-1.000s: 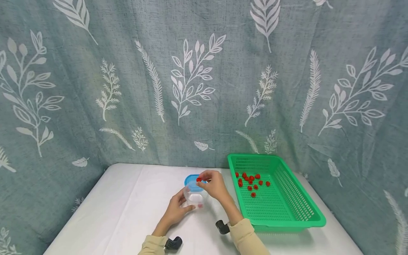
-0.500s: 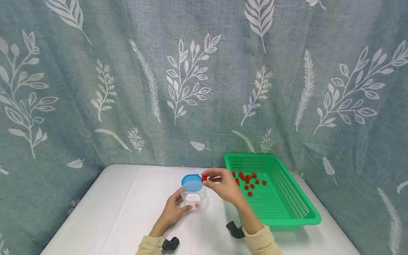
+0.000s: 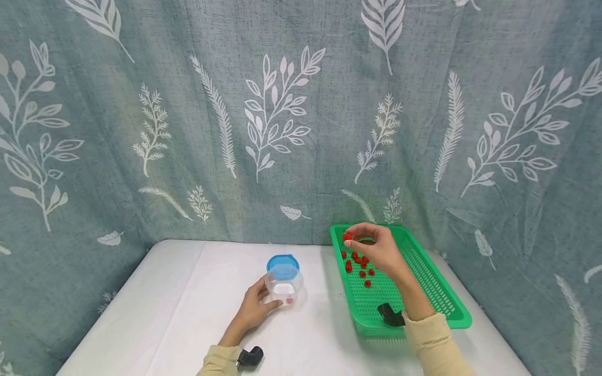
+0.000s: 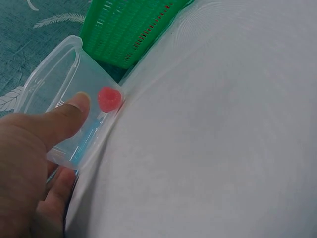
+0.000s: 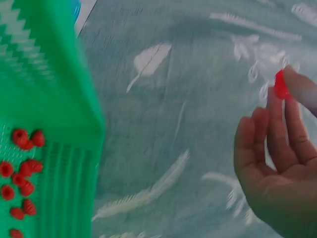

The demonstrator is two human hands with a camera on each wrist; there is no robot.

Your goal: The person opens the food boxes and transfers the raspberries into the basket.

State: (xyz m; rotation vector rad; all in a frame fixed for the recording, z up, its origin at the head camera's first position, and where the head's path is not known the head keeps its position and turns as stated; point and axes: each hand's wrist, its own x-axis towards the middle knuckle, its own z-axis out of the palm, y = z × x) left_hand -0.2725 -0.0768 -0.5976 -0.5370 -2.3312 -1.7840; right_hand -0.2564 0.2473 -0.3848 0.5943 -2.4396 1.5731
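Observation:
My left hand (image 3: 254,308) holds a clear plastic container (image 3: 284,286) on the table, its thumb against the near side and the other fingers round the left. Through the wall, in the left wrist view, a single raspberry (image 4: 109,99) shows at the bottom. Just behind the container lies a blue lid (image 3: 282,259). Over the back left part of a green basket (image 3: 447,292), my right hand (image 3: 378,248) pinches another raspberry (image 5: 281,85) between thumb and fingertips. Several raspberries (image 5: 21,138) lie on the basket floor below.
A white cloth (image 3: 188,313) covers the table. Behind it hangs a grey-green curtain (image 3: 211,130) with white leaf prints. The basket's raised rim runs round the right part of the table, apart from the container.
My right hand has moved from beside the container to the right and up over the basket, still pinching the raspberry. The left hand keeps its hold on the container.

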